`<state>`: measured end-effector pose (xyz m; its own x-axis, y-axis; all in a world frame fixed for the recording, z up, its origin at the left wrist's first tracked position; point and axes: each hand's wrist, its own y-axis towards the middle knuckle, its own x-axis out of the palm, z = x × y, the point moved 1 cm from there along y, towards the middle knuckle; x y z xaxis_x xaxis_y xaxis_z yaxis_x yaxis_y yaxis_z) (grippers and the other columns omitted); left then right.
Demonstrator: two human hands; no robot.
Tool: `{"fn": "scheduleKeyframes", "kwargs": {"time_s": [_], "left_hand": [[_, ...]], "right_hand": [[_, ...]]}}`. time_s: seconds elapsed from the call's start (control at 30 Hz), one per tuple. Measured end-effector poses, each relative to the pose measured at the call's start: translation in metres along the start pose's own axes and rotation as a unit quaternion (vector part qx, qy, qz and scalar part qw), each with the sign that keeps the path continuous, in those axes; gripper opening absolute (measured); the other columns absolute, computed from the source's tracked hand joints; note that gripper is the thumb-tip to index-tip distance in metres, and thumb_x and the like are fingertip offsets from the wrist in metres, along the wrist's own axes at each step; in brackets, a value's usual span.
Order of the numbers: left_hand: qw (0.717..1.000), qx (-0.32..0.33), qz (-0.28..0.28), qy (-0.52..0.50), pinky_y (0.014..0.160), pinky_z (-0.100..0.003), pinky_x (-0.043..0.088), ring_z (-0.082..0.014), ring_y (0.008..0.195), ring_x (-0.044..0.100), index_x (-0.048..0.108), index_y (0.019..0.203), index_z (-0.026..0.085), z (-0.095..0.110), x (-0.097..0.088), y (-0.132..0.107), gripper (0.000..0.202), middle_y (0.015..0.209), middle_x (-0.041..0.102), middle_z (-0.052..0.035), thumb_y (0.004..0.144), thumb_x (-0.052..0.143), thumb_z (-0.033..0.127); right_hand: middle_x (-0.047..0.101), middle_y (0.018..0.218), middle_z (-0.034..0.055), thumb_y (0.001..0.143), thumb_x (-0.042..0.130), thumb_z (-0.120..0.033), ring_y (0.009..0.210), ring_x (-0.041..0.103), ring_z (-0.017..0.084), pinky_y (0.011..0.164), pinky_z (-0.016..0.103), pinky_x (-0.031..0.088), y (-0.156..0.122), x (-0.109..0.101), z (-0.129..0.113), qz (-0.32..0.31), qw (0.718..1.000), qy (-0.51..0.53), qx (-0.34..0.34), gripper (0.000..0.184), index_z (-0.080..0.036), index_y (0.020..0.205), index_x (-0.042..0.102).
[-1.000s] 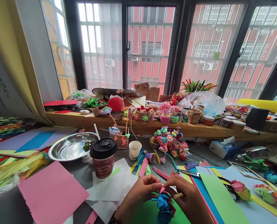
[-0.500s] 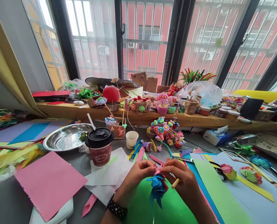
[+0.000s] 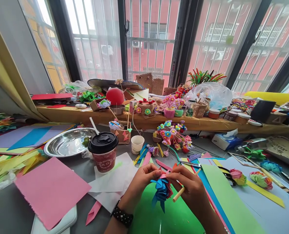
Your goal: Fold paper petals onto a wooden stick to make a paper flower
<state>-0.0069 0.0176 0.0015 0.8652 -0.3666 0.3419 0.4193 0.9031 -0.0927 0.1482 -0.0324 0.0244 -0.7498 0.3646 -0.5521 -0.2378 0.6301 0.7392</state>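
A folded paper flower (image 3: 162, 191) with blue and pink petals hangs between my two hands, over a green balloon-like surface (image 3: 168, 214). My left hand (image 3: 146, 177) pinches the pink paper at its top with thumb and forefinger. Opposite it, the fingertips of my right hand (image 3: 188, 182) grip the same pink paper. A thin wooden stick (image 3: 179, 194) also lies through my right hand, its blunt end sticking out below the fingers. My fingers cover part of the pink paper. A black band with white dots (image 3: 122, 215) circles my left wrist.
Left stand a lidded paper cup (image 3: 104, 161), a steel plate (image 3: 59, 144) and a pink paper sheet (image 3: 53, 191). Scissors (image 3: 190, 164), a green paper sheet (image 3: 222, 191) and finished paper flowers (image 3: 237, 177) lie right. A small white cup (image 3: 137, 144) and crocheted flowers (image 3: 170, 133) stand ahead.
The paper flower has tilted and shifted slightly up, its lower blue petals turning. The stick in my right hand has swung, showing more of its length. Both hands keep their pinch.
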Motion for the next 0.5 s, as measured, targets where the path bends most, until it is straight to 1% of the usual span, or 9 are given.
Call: {"fn": "scheduleKeyframes", "kwargs": {"time_s": [0.1,0.2,0.37,0.5], "left_hand": [[1.0,0.001,0.01,0.004,0.053,-0.021,0.033,-0.0077,0.051,0.046,0.054,0.057,0.012,-0.0001,-0.0012,0.0012,0.03,0.057,0.057,0.0014,0.052,0.074,0.034],[1.0,0.009,0.008,0.013,0.052,-0.02,0.034,-0.0081,0.051,0.047,0.055,0.057,0.012,0.0001,-0.0021,0.0027,0.03,0.056,0.057,0.0014,0.051,0.074,0.034],[0.999,0.023,0.013,0.019,0.053,-0.02,0.034,-0.0082,0.051,0.047,0.055,0.056,0.013,0.002,0.0001,0.0016,0.028,0.053,0.056,0.0023,0.053,0.073,0.033],[0.999,0.018,0.018,0.027,0.054,-0.021,0.035,-0.0099,0.053,0.05,0.056,0.058,0.012,0.0041,0.0028,-0.0012,0.027,0.056,0.058,0.0009,0.054,0.073,0.033]], "right_hand": [[0.06,0.073,0.0031,0.081,0.049,-0.017,0.063,0.059,0.011,0.057,0.019,0.046,0.0004,-0.0003,-0.0006,-0.008,1.0,-0.013,-0.001,0.015,-0.02,0.082,0.064],[0.06,0.073,0.0037,0.081,0.049,-0.017,0.063,0.058,0.012,0.056,0.02,0.046,0.0009,-0.0005,-0.0013,-0.016,1.0,-0.02,-0.002,0.015,-0.02,0.081,0.064],[0.06,0.073,0.0037,0.08,0.049,-0.017,0.063,0.059,0.012,0.055,0.02,0.046,0.001,-0.0007,-0.0016,-0.022,0.999,-0.038,-0.004,0.014,-0.019,0.08,0.063],[0.06,0.075,0.0037,0.081,0.048,-0.02,0.066,0.059,0.012,0.058,0.02,0.047,0.002,-0.0019,-0.0018,-0.041,0.997,-0.055,0.02,0.014,-0.019,0.079,0.062]]}}
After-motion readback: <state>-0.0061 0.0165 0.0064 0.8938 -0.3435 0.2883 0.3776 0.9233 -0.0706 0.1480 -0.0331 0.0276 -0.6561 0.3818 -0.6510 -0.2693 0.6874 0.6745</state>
